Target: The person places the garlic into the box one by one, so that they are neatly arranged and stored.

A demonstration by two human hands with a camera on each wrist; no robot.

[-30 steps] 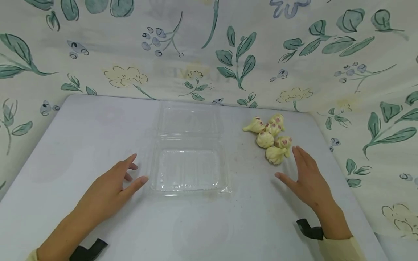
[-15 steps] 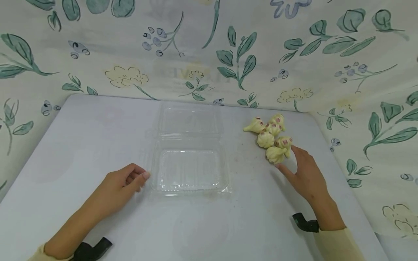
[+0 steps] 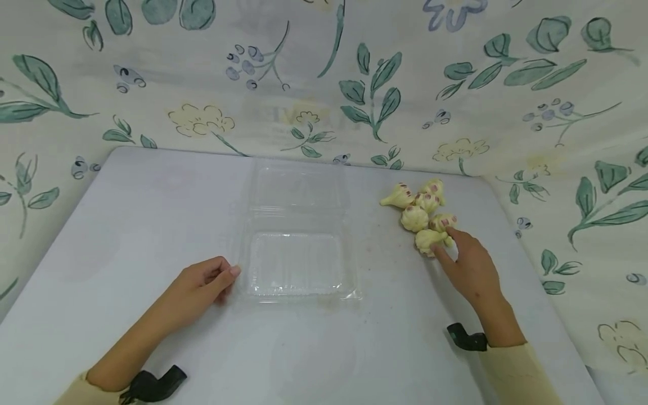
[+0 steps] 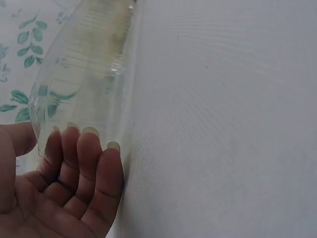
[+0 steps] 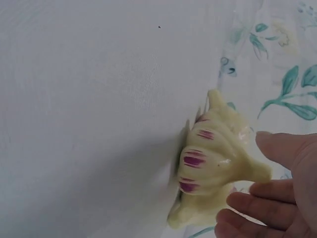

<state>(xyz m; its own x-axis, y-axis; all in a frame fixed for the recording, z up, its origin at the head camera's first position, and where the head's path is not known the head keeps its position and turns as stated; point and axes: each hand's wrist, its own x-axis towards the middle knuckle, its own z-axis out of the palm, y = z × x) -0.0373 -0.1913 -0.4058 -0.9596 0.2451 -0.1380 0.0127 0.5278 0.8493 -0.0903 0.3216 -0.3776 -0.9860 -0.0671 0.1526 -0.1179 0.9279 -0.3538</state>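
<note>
A clear plastic box (image 3: 296, 264) lies unfolded on the white table, its lid (image 3: 298, 188) toward the back. At its left rim, my left hand (image 3: 202, 289) pinches the edge; the left wrist view has the thumb on one side of the box (image 4: 84, 84) and curled fingers on the other. Several garlic bulbs (image 3: 414, 218) are grouped to the right of the box. Around the nearest bulb (image 3: 428, 242) my right hand (image 3: 471, 270) stands with thumb and fingers apart. In the right wrist view the hand (image 5: 277, 183) is beside the stem of a purple-marked bulb (image 5: 213, 161), not closed on it.
The white table (image 3: 314, 354) ends at the back against a cloth (image 3: 304, 67) printed with leaves and flowers, which also runs along both sides. A black strap piece (image 3: 157, 384) sits at my left wrist and another (image 3: 467, 337) at my right.
My left hand has moved right to the box's rim, its fingers curling in. My right hand has moved slightly left and up to the nearest bulb. The box and bulbs hold their places.
</note>
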